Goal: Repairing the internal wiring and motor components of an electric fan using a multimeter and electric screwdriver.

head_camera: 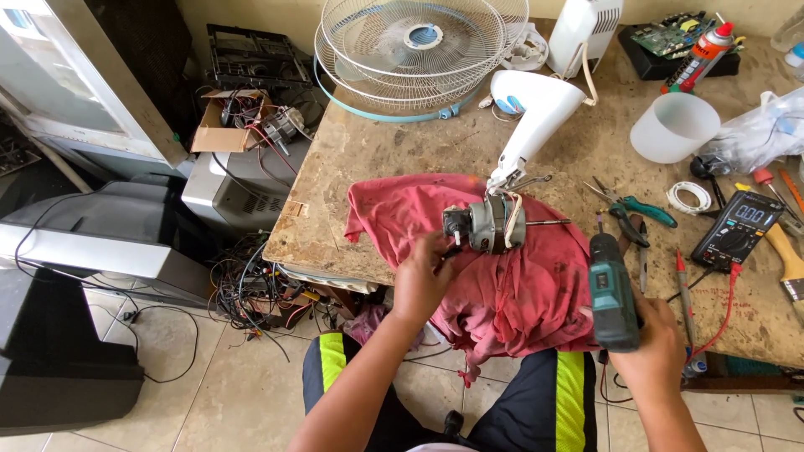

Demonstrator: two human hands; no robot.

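A black multimeter [737, 228] with a grey screen is lying at the table's right; an open brown cardboard box [219, 125] is sitting far left.

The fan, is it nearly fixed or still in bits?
Still in bits. Done: the wire fan guards are off and stacked at the table's back. In hand: the left hand touches the bare fan motor on the red cloth; the right hand grips a green cordless drill. Left: the motor is uncovered, guards unattached.
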